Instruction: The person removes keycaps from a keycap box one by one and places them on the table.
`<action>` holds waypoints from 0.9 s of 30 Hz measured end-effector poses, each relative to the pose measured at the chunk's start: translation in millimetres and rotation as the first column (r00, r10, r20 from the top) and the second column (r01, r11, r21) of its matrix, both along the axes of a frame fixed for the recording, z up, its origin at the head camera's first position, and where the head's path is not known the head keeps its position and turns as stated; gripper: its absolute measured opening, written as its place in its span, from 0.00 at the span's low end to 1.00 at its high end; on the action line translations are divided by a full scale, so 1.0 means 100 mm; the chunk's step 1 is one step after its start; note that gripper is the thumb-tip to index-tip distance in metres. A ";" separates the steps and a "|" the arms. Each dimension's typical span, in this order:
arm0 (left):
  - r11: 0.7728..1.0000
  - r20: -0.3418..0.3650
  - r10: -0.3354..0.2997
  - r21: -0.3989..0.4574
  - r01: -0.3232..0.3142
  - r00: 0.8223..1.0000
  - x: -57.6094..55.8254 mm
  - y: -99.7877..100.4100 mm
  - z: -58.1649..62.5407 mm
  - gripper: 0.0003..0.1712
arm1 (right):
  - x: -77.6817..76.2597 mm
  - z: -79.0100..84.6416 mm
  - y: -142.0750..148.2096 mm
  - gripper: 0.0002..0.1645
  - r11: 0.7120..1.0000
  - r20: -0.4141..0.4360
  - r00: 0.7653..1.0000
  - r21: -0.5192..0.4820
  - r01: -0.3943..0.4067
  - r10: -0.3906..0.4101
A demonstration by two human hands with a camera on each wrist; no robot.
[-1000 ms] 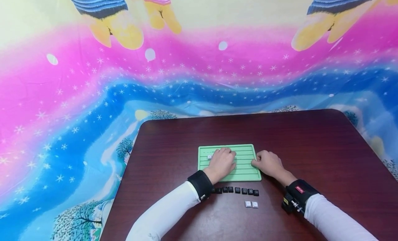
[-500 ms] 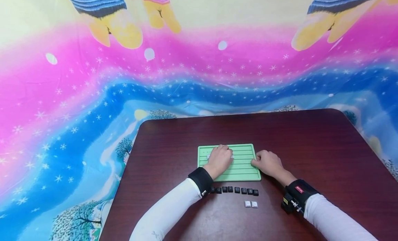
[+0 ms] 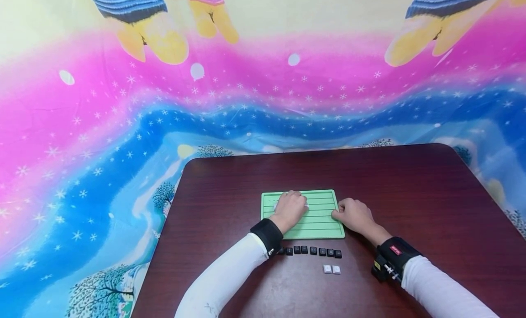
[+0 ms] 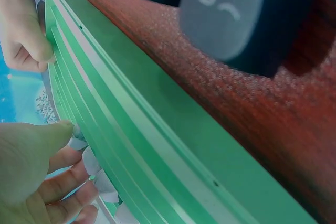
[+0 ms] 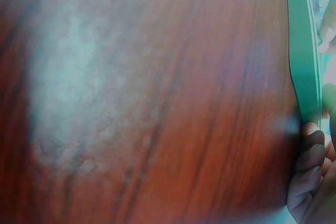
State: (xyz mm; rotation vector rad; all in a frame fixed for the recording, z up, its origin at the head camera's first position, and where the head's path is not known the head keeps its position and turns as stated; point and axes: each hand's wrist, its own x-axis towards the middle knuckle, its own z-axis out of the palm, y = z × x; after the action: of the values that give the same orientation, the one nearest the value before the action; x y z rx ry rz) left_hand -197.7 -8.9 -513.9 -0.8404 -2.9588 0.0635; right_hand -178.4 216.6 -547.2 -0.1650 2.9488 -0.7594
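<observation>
Reaching over the green tray, the left grip pinches a white key on it, the right grip holds the tray's edge, and a black key showing "9" sits nearby on the worktop.

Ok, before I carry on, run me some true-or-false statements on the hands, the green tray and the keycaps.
1. The right hand holds the green tray by its edge. True.
2. The left hand touches white keycaps at the tray. True.
3. Every white keycap is at the tray. False: two loose white keycaps lie on the table.
4. The black keycaps form a row on the table. True.
5. That row lies beyond the tray, seen from the person. False: it lies on the near side.
</observation>
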 end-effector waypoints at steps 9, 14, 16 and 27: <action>0.999 0.016 0.010 0.041 -0.011 1.000 -0.01 -0.01 -0.03 0.10 | 0.01 0.00 0.00 0.24 1.000 -0.007 1.000 -0.008 -0.006 0.006; 0.997 -0.001 0.007 0.072 -0.007 1.000 -0.01 -0.04 -0.05 0.09 | 0.01 0.00 0.00 0.24 1.000 -0.010 1.000 -0.008 -0.008 0.008; 0.997 -0.008 0.003 0.082 -0.002 1.000 -0.01 -0.04 -0.05 0.09 | 0.00 -0.01 0.00 0.24 1.000 -0.009 1.000 -0.008 -0.009 0.009; 0.992 -0.081 -0.030 0.119 0.039 0.996 0.03 -0.05 -0.04 0.06 | 0.00 -0.01 0.01 0.25 1.000 -0.001 1.000 -0.014 -0.009 0.009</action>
State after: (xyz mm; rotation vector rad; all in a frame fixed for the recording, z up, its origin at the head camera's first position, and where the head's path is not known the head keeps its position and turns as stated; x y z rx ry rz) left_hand -195.1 -13.7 -518.4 -0.8523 -2.8405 -0.0817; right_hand -178.8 217.6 -547.9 -0.1799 2.9422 -0.7796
